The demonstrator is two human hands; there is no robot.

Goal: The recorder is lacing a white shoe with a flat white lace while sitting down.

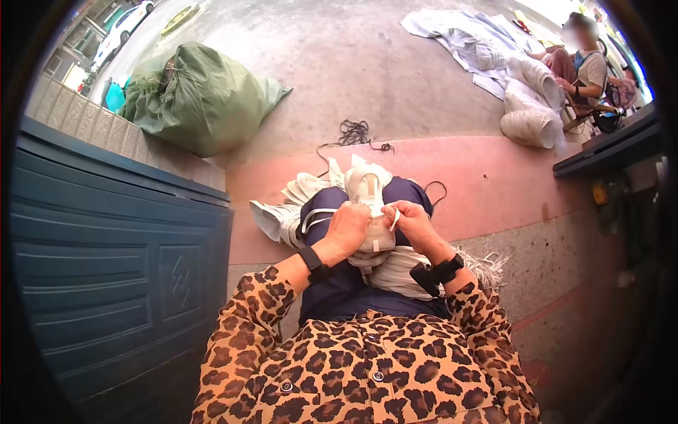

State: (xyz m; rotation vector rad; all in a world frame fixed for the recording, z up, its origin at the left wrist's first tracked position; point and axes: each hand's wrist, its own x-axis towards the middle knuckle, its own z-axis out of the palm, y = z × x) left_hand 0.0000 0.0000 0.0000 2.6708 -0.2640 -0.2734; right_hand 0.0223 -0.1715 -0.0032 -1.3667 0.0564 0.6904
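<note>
A pale cream shoe upper [376, 243] rests across my lap between the knees. My left hand [347, 227] is closed at its lacing area, fingertips pinched together. My right hand [415, 227] pinches a white shoelace [395, 220] just to the right of the left fingers. The lace's loose tip sticks up from the right fingers. What the left fingertips grip is mostly hidden, though a lace loop [316, 216] runs out beside them over my left thigh. A thick bundle of white laces [402, 274] lies across my lap under the right forearm, its ends fanned out.
More white uppers [277, 220] are stacked by my left knee. Black cord [353, 133] lies tangled on the ground ahead. A green sack [201, 99] stands front left, a blue door [113, 261] at left. At far right a person [587, 74] sits near stacked white pieces [531, 116].
</note>
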